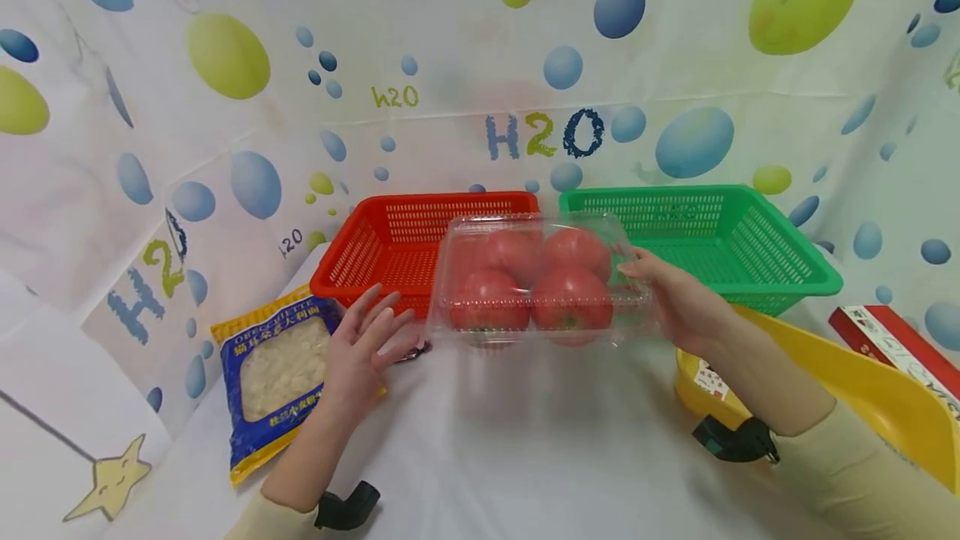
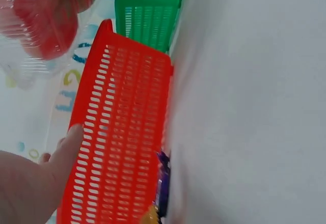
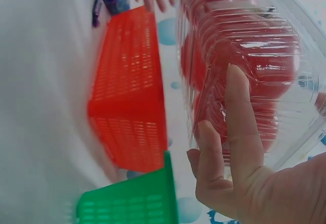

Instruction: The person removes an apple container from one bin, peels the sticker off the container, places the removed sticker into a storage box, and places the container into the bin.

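Note:
A clear plastic clamshell box [image 1: 480, 232] with several red apples [image 1: 572, 298] inside is held up above the table by my right hand [image 1: 686, 307]. That hand grips its right end, with fingers [image 3: 244, 117] spread under the ribbed base in the right wrist view. My left hand [image 1: 360, 357] is apart from the box, to its lower left, fingers loosely extended and holding nothing. Behind the box stand a red basket [image 1: 360, 252] and a green basket [image 1: 795, 248]. Near the left hand lies a blue and yellow bag of pasta [image 1: 285, 365].
A yellow scoop-shaped container [image 1: 840, 357] stands at right under my right forearm, with a red and white box [image 1: 892, 348] beyond it. A small dark wrapped item [image 1: 416, 351] lies before the red basket. Patterned cloth [image 1: 450, 40] hangs behind the baskets.

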Action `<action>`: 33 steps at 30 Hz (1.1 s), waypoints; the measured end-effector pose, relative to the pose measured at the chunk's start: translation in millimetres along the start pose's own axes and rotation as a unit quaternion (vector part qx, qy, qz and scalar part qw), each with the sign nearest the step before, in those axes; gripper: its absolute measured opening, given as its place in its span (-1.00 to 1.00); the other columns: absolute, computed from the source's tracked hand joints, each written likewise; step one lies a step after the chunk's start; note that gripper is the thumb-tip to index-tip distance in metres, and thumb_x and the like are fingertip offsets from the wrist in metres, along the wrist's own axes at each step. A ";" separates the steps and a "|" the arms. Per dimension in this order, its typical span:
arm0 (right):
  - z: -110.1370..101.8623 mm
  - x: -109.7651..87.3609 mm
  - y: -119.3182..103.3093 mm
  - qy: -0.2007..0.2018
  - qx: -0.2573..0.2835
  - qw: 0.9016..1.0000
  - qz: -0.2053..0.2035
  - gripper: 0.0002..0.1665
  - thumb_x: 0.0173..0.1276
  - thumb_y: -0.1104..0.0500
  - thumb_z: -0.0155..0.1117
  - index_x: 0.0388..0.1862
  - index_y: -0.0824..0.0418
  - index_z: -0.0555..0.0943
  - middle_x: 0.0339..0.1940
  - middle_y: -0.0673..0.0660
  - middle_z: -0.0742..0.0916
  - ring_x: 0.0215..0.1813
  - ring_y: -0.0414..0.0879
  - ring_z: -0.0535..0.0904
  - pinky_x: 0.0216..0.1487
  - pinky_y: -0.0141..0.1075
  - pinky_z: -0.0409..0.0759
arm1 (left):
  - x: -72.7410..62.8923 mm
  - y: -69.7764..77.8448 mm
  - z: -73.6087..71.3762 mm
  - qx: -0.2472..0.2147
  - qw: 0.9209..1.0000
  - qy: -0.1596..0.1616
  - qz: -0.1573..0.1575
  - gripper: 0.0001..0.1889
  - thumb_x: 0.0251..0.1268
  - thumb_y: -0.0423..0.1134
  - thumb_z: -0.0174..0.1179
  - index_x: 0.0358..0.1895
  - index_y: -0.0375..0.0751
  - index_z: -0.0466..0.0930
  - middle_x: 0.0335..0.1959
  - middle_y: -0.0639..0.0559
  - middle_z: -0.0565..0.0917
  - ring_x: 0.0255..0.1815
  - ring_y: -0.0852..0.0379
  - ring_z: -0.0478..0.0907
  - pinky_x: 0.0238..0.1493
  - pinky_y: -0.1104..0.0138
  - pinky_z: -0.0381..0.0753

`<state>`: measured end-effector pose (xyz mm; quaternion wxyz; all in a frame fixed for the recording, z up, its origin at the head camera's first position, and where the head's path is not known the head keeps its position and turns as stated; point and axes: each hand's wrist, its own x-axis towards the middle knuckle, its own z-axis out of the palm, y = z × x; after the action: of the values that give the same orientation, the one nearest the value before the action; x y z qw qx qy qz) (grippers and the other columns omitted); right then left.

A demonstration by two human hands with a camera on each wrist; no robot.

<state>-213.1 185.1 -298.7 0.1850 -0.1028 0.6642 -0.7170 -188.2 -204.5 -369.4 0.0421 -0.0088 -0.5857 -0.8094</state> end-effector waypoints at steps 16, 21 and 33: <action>21.6 78.6 -35.7 0.024 0.060 0.998 0.009 -0.46 0.49 -0.07 0.14 0.34 0.03 0.28 0.29 0.20 0.48 0.16 0.14 0.54 -0.03 -0.01 0.71 | 14.9 -1.7 -13.2 -0.195 0.968 0.148 -0.060 -0.32 0.55 -0.18 0.11 0.60 0.15 0.03 0.50 -0.01 0.28 0.42 -0.08 0.40 0.16 0.17 0.58; 29.6 106.5 -37.4 0.046 0.089 0.995 0.030 -0.49 0.47 -0.05 0.21 0.30 0.02 0.33 0.31 0.17 0.44 0.28 0.16 0.39 -0.03 0.02 0.71 | 22.2 -6.6 -7.4 -0.241 0.951 0.185 -0.065 -0.33 0.57 -0.23 0.08 0.60 0.20 0.02 0.46 0.00 0.33 0.39 -0.08 0.44 0.12 0.14 0.61; 45.1 167.0 -44.7 0.071 0.091 0.992 0.058 -0.26 0.43 -0.06 0.28 0.47 -0.05 0.19 0.40 0.18 0.32 0.32 0.17 0.36 -0.08 -0.04 0.73 | 39.2 -10.1 -2.4 -0.299 0.920 0.248 -0.051 -0.32 0.57 -0.24 0.09 0.61 0.20 0.03 0.42 0.00 0.41 0.24 -0.02 0.57 0.05 0.16 0.67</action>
<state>-353.2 79.0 -266.5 0.1872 0.0043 0.6123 -0.7681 -228.0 -206.0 -377.2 0.1397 0.2100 -0.2866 -0.9242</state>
